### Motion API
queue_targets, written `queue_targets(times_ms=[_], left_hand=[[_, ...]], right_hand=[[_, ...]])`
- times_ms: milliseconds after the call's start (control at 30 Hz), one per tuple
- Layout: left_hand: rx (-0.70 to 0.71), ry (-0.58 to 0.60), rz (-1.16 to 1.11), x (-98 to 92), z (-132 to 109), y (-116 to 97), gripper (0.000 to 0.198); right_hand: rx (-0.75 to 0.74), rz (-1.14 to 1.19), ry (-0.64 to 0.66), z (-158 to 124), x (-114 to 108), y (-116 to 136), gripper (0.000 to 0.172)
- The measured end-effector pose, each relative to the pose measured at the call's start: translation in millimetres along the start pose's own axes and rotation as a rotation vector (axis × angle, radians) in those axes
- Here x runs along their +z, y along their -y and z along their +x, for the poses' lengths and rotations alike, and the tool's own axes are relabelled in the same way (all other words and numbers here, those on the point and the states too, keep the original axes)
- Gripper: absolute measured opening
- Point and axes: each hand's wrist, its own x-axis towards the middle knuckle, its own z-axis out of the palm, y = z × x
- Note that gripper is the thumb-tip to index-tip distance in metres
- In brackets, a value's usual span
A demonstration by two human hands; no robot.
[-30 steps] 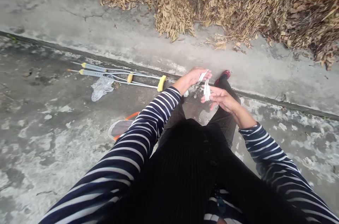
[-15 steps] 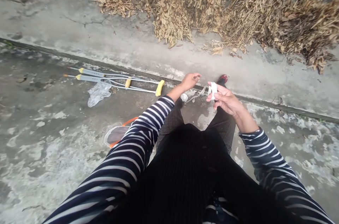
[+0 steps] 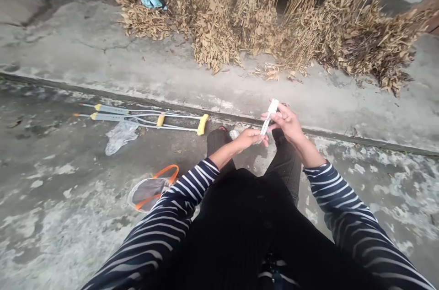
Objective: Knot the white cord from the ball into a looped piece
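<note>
White yarn (image 3: 270, 114) lies in a flat, looped bundle between my two hands, in front of my lap. My right hand (image 3: 288, 124) is closed around its upper part, with the loops at the fingers. Lower down, my left hand (image 3: 249, 138) pinches the end of the bundle between thumb and fingers. On the ground beyond my left wrist sits a small white ball of yarn (image 3: 233, 134), close to my shoe (image 3: 222, 128). Any strand linking ball and bundle is hard to make out.
A pair of crutches (image 3: 164, 119) lies along the step edge at left, with a clear plastic bag (image 3: 120, 136) against them. Nearer me is a mesh bag with orange handles (image 3: 151, 191). Dried plant bundles (image 3: 219, 29) line the raised concrete ledge.
My left hand has come down and right to grip the yarn's lower end. The yarn at my right hand now stretches into a longer, slanted bundle. The view has tilted up slightly.
</note>
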Motion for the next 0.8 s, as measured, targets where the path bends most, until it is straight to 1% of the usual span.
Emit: queue_targets(times_ms=[100,167,233,333,400,500,600,700,800], left_hand=[[-0.064,0.099,-0.021,-4.2,-14.9,-8.4,0.047],[-0.067,0.149,-0.026,-8.2,-21.8,-21.8,0.043],[-0.045,0.173,-0.032,-12.2,-24.2,-39.6,0.040],[-0.002,0.182,-0.080,-18.0,-17.1,-67.9,0.038],[0.027,0.158,-0.137,-22.9,-5.6,-84.0,0.033],[0.060,0.054,-0.216,-32.2,16.7,-100.5,0.021],[0.053,-0.040,-0.275,-40.6,38.4,-107.5,0.014],[0.028,-0.098,-0.308,-45.2,54.6,-105.0,0.016],[0.010,-0.139,-0.308,-49.5,64.3,-92.3,0.016]], right_hand=[[-0.082,-0.192,-0.048,4.9,-15.4,-4.5,0.086],[-0.114,-0.335,-0.049,3.2,-23.2,-7.5,0.078],[-0.143,-0.472,-0.027,-1.1,-27.1,-10.9,0.069],[-0.170,-0.638,0.026,-7.9,-27.2,-17.9,0.059],[-0.153,-0.695,0.079,-11.8,-25.5,-23.0,0.058],[-0.080,-0.632,0.183,-17.4,-22.6,-27.2,0.062],[0.009,-0.474,0.274,-22.1,-19.2,-24.7,0.069],[0.088,-0.337,0.330,-24.1,-14.0,-18.6,0.073],[0.145,-0.190,0.345,-23.7,-7.5,-12.2,0.077]])
